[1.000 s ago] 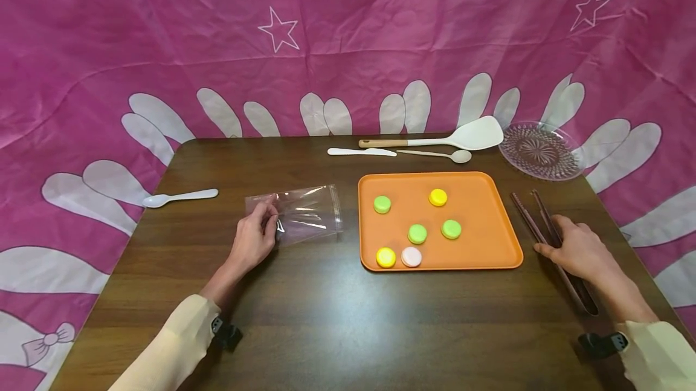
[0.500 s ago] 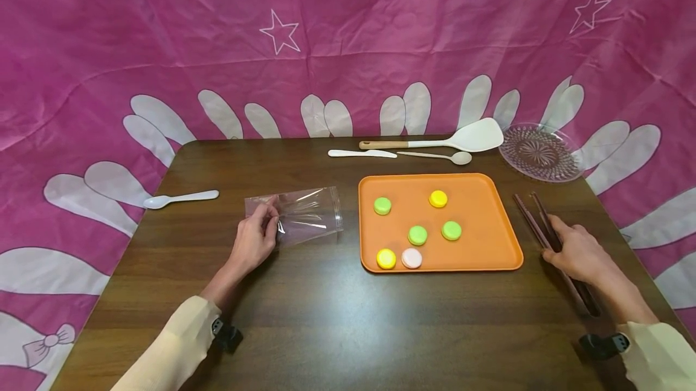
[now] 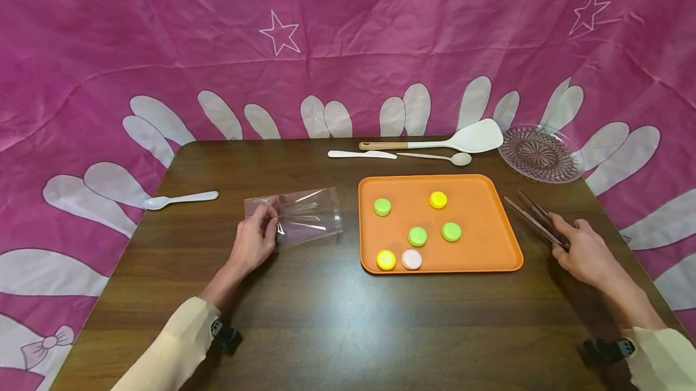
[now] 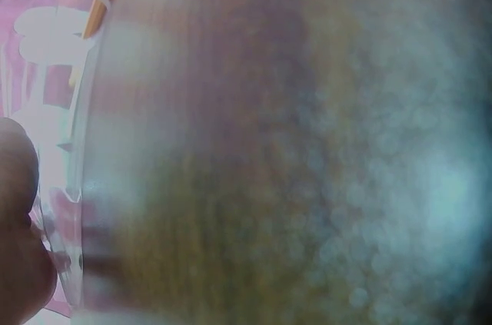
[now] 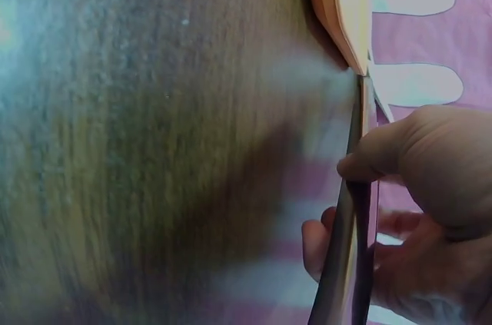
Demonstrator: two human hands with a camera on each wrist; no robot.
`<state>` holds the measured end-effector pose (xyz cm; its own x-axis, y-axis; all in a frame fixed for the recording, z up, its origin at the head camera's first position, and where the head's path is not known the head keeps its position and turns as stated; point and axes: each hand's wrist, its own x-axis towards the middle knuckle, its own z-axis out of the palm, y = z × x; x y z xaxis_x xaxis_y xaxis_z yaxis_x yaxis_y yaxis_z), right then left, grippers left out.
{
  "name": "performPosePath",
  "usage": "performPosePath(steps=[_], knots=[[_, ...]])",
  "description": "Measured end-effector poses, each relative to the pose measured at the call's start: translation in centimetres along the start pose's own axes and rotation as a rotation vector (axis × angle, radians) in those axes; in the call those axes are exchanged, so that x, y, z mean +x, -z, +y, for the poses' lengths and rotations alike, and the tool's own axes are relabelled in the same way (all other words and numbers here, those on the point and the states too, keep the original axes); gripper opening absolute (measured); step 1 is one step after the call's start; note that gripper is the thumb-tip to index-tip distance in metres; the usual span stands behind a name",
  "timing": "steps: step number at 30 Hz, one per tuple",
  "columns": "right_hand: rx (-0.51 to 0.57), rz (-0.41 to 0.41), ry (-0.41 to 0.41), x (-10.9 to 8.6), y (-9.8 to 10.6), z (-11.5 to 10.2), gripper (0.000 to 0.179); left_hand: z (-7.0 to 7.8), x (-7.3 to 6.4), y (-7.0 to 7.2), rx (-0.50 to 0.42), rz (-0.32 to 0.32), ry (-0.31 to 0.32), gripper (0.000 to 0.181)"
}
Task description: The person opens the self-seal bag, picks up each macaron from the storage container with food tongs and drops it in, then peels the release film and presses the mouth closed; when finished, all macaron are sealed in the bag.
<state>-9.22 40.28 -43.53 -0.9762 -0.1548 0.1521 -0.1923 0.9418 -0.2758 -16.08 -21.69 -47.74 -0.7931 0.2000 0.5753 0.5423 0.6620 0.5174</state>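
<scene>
Head view: nine o'clock from the tray (image 3: 484,203), the left hand (image 3: 254,239) pinches a bag (image 3: 310,217); at three, the right hand (image 3: 587,255) grips parted tongs (image 3: 546,220), seemingly readying them; aiming toward nine looks due.

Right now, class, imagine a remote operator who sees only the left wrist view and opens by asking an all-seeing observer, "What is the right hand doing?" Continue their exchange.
Observer: The right hand holds brown tongs, tips toward the orange tray.
Operator: My view shows no food. What lies on that tray?
Observer: Six macarons: three green macarons, two yellow macarons and one pale pink macaron.
Operator: And past the tray's far right corner?
Observer: A clear patterned plate lies there.
</scene>
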Motion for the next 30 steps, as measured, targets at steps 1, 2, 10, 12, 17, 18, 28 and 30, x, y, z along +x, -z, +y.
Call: performPosePath(steps=[1, 2, 10, 12, 17, 18, 28, 30], knots=[[-0.001, 0.013, 0.016, 0.0, 0.0, -0.1, 0.065, 0.0, 0.0, 0.0, 0.0, 0.0, -0.002, 0.016], [0.0, 0.027, 0.036, 0.0, 0.1, -0.1, 0.067, 0.0, 0.0, 0.0, -0.003, -0.001, -0.001, 0.016], [-0.002, 0.16, 0.262, 0.6, 0.5, -1.1, 0.083, 0.1, 0.0, 0.1, -0.007, -0.004, 0.006, 0.015], [-0.003, 0.178, 0.321, 0.9, 0.4, -1.4, 0.085, 0.1, 0.0, 0.1, -0.011, -0.006, 0.006, 0.015], [-0.001, 0.166, 0.422, 1.7, 0.2, -2.0, 0.089, 0.0, 0.0, 0.1, -0.015, -0.004, 0.005, 0.016], [-0.003, 0.157, 0.437, 1.9, 0.1, -2.1, 0.089, 0.0, 0.1, 0.1, -0.016, -0.003, 0.004, 0.016], [-0.033, 0.056, 0.489, 3.7, -0.2, -3.2, 0.077, 0.0, 0.0, 0.1, -0.021, -0.004, 0.012, 0.017], [-0.037, 0.046, 0.486, 4.1, -0.2, -3.4, 0.074, 0.0, 0.1, 0.1, -0.024, -0.006, 0.012, 0.018]])
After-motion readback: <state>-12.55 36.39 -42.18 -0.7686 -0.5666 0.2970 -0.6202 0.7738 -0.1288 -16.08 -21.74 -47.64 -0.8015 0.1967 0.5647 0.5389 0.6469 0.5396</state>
